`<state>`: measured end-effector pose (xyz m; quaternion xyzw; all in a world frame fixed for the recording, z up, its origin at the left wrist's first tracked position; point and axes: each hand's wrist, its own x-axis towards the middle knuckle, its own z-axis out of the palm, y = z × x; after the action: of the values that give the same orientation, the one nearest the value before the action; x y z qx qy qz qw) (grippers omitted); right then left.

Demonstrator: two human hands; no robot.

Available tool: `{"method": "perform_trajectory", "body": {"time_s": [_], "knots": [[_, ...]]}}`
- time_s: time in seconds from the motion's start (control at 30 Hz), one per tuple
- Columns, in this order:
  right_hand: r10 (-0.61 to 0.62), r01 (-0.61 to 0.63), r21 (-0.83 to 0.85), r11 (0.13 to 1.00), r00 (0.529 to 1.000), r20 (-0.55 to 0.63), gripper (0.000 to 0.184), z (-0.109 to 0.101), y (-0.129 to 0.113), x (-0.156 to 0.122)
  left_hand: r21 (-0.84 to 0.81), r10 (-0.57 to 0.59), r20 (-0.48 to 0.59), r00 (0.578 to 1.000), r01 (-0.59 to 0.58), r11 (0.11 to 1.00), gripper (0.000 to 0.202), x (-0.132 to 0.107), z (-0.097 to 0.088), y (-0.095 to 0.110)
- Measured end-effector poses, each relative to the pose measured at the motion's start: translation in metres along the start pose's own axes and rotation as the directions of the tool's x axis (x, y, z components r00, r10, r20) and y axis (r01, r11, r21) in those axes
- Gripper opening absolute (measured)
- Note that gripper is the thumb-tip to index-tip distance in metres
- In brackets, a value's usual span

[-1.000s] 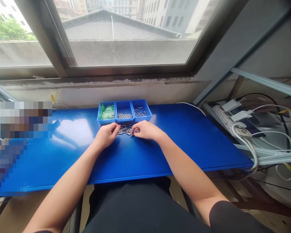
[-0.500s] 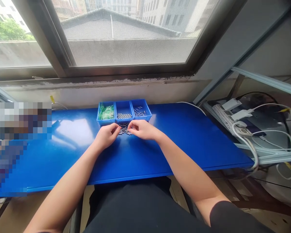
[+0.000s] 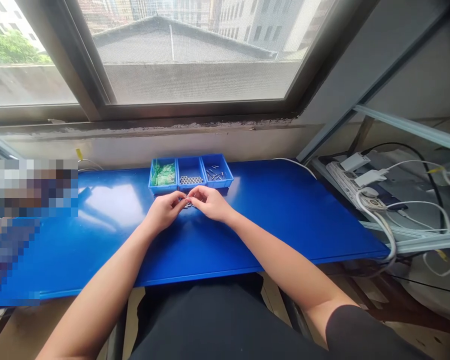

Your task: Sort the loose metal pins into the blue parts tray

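My left hand (image 3: 164, 210) and my right hand (image 3: 209, 202) meet at the fingertips just in front of a blue three-compartment tray (image 3: 165, 189). Beneath them lies a loose pile of small metal pins (image 3: 188, 205), mostly hidden by my fingers. Whatever is between my fingertips is too small to make out. The tray's left compartment holds green pieces (image 3: 163, 175), the middle one small metal rings (image 3: 191, 180), and the right one metal pins (image 3: 214, 175).
The tray and pile sit on a glossy blue table (image 3: 255, 245) beneath a screened window (image 3: 195, 60). A power strip (image 3: 347, 182) with white adapters and tangled cables lies beyond the table's right end. A pixelated patch (image 3: 33, 187) covers the left side.
My right hand has moved left, and my fingertips now meet over the pile. The pile is more covered than before. The view has shifted slightly.
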<state>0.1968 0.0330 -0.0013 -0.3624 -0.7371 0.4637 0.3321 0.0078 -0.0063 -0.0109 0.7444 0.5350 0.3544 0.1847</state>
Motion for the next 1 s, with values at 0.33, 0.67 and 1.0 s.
{"method": "perform_trajectory", "body": {"time_s": [0.33, 0.67, 1.0], "knots": [[-0.062, 0.058, -0.066, 0.996, 0.996, -0.059, 0.020, 0.0033, -0.0045, -0.0027, 0.009, -0.007, -0.040, 0.999, 0.007, 1.000, 0.030, -0.0008, 0.0012, -0.0003], [-0.066, 0.067, 0.006, 0.998, 0.988, -0.139, 0.023, 0.0062, -0.0032, -0.0036, 0.006, -0.011, -0.065, 0.998, 0.011, 1.000, 0.027, -0.0001, -0.0003, 0.0027], [0.016, -0.001, 0.078, 0.997, 0.979, -0.203, 0.026, 0.0043, 0.0001, 0.0002, 0.023, -0.032, -0.089, 0.995, 0.034, 0.999, 0.021, 0.0001, 0.0003, 0.0035]]}}
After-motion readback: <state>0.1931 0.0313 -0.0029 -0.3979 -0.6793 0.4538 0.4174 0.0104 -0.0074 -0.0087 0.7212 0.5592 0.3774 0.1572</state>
